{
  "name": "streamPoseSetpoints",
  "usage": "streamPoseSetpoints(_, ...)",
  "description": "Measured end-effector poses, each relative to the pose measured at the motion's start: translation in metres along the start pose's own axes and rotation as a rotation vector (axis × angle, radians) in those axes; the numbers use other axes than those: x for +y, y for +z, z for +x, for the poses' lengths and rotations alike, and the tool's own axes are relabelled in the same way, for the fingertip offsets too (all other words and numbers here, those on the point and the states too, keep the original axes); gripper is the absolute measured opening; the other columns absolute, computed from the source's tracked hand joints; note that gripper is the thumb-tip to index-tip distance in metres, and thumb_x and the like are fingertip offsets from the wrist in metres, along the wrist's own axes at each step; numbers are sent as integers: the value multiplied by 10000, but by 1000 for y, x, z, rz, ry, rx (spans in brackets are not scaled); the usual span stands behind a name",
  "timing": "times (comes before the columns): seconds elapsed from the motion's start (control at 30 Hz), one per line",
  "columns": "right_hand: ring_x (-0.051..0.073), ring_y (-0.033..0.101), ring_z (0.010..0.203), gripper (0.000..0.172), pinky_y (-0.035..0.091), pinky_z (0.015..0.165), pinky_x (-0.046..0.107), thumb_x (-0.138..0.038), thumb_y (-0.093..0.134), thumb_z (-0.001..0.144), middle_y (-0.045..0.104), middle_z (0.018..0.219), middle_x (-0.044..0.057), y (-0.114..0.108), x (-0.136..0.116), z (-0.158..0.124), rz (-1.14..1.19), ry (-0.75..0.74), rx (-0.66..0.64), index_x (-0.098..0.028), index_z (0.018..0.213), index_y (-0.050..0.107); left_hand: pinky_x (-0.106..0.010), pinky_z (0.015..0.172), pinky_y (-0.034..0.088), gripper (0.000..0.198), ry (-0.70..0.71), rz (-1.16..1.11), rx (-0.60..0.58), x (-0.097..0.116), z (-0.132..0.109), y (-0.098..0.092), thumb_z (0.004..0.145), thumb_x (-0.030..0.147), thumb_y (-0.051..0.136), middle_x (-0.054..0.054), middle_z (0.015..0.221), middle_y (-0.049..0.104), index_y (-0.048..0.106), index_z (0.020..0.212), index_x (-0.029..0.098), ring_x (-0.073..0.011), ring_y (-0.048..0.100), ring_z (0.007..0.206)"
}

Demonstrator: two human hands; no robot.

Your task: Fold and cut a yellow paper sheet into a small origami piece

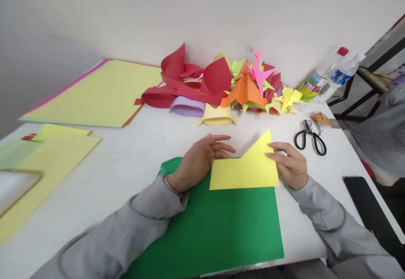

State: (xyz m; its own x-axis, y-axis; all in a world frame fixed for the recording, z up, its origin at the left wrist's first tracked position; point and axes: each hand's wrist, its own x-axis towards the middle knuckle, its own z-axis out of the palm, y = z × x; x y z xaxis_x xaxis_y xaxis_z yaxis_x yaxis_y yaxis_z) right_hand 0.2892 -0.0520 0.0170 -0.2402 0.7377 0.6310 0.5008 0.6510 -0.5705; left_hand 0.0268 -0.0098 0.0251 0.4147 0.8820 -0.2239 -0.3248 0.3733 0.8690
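Observation:
A yellow sheet of paper (245, 170), partly folded with one corner pointing up, lies on a green sheet (215, 224) on the white table (136, 156). My left hand (202, 157) rests at the yellow sheet's left edge, its fingers stretched out over the fold. At the sheet's right edge my right hand (290, 164) has its fingers laid on the raised corner and its thumb by the edge. Both arms wear grey sleeves.
A heap of folded paper shapes and scraps (221, 85) lies by the wall. Black scissors (310, 137) lie right of my hands, two plastic bottles (332, 76) beyond them. Large yellow sheets (98, 93) cover the left side. A black phone (363, 203) lies near the right edge.

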Motion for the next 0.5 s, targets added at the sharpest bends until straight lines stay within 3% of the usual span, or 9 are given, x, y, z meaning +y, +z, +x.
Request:
streamPoseSetpoints(0.07, 228, 620, 982, 310, 548, 775, 387, -111, 517, 864, 648, 1119, 104, 1, -2, 0, -42, -103, -10, -280, 1032, 715, -309, 635, 516, 410, -59, 81, -87, -2, 0, 1, 784, 420, 588, -114, 947, 686, 590, 1081, 137, -197, 656, 742)
streamPoseSetpoints(0.17, 244, 607, 1024, 329, 553, 784, 411, -96, 529, 855, 637, 1141, 106, 4, -5, -1, -82, -166, 13, -288, 1059, 701, -300, 735, 508, 499, 18, 297, -177, -6, -3, 7, 683, 255, 740, -93, 1073, 644, 562, 1142, 171, -169, 625, 844)
streamPoseSetpoints(0.23, 245, 599, 1033, 309, 557, 790, 420, -115, 541, 856, 620, 1178, 100, 6, -7, -3, -86, -142, 29, -298, 1042, 706, -321, 810, 502, 587, 55, 355, -247, -9, -6, 11, 633, 198, 778, -79, 1073, 640, 542, 1170, 175, -167, 611, 902)
streamPoseSetpoints(0.37, 225, 617, 994, 240, 542, 845, 412, -214, 541, 882, 589, 1225, 101, 11, -9, -6, 97, 49, 52, -278, 1051, 699, -375, 835, 509, 621, -39, 276, -392, -14, -10, 22, 654, 193, 762, -69, 971, 696, 508, 1220, 165, -197, 650, 908)
streamPoseSetpoints(0.43, 223, 627, 981, 321, 543, 836, 399, -304, 545, 888, 594, 1210, 121, 16, -8, -5, 295, 245, 111, -244, 1197, 605, -383, 852, 508, 557, -11, 227, -321, -17, -11, 28, 655, 210, 764, -82, 986, 707, 550, 1165, 147, -208, 662, 903)
streamPoseSetpoints(0.5, 214, 651, 909, 420, 557, 780, 380, -463, 475, 900, 665, 1045, 110, 22, -8, -3, 572, 459, 192, -216, 1233, 545, -360, 858, 507, 447, 97, 189, -146, -19, -11, 35, 640, 242, 778, -95, 1007, 711, 615, 1041, 130, -220, 659, 925)
